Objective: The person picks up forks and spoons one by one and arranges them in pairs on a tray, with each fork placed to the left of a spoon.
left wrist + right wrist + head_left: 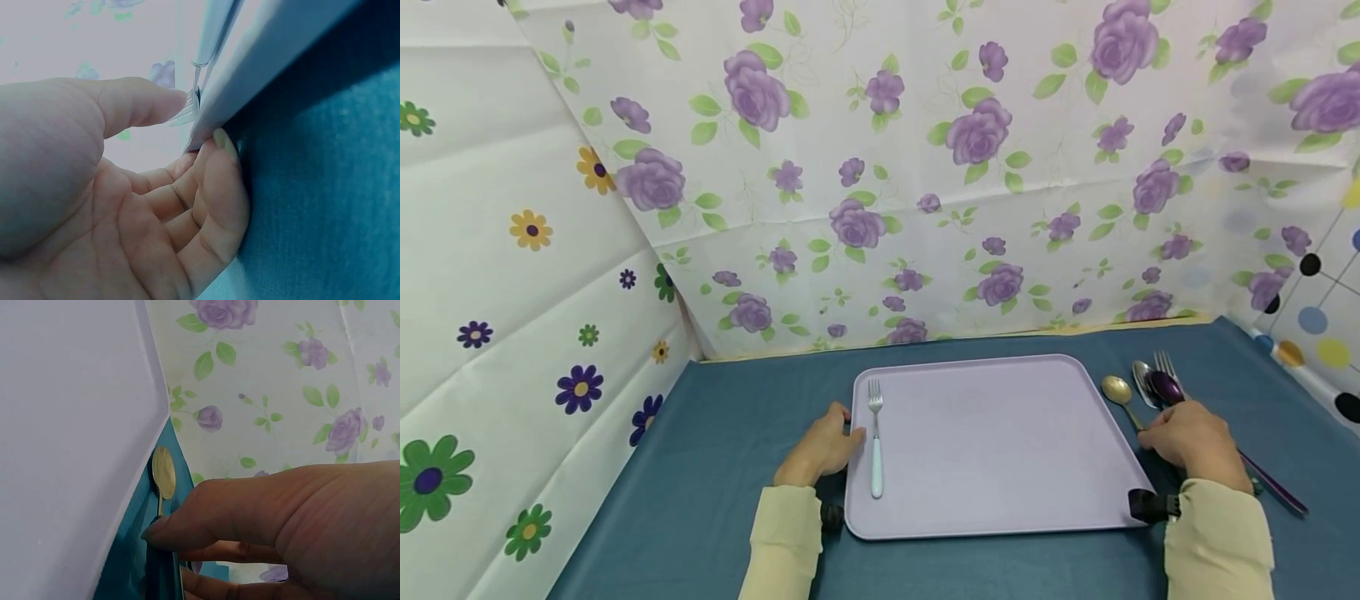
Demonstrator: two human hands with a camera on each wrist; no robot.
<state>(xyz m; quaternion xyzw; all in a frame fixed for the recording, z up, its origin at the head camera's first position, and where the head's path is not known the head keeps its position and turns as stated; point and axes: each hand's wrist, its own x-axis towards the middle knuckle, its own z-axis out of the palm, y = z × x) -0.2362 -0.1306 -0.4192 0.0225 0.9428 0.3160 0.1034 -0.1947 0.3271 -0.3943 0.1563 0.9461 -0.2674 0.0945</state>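
A pale lilac tray (1000,450) lies on the blue cloth, and a fork (877,454) with a light mint handle rests along its left side. My left hand (822,446) holds the tray's left edge; in the left wrist view its fingers (219,187) curl against the rim's outer side, with the thumb over the top. To the right of the tray, my right hand (1195,442) pinches the dark handle of a gold spoon (164,474) between thumb and fingers. The gold bowl points away from me. Part of its handle is hidden by the hand.
Close beside the right hand lie a purple spoon (1165,387), a silver spoon (1142,382) and another fork (1164,363), partly overlapping. Blue cloth (737,417) covers the table. Flowered sheets (917,167) hang along the back and sides.
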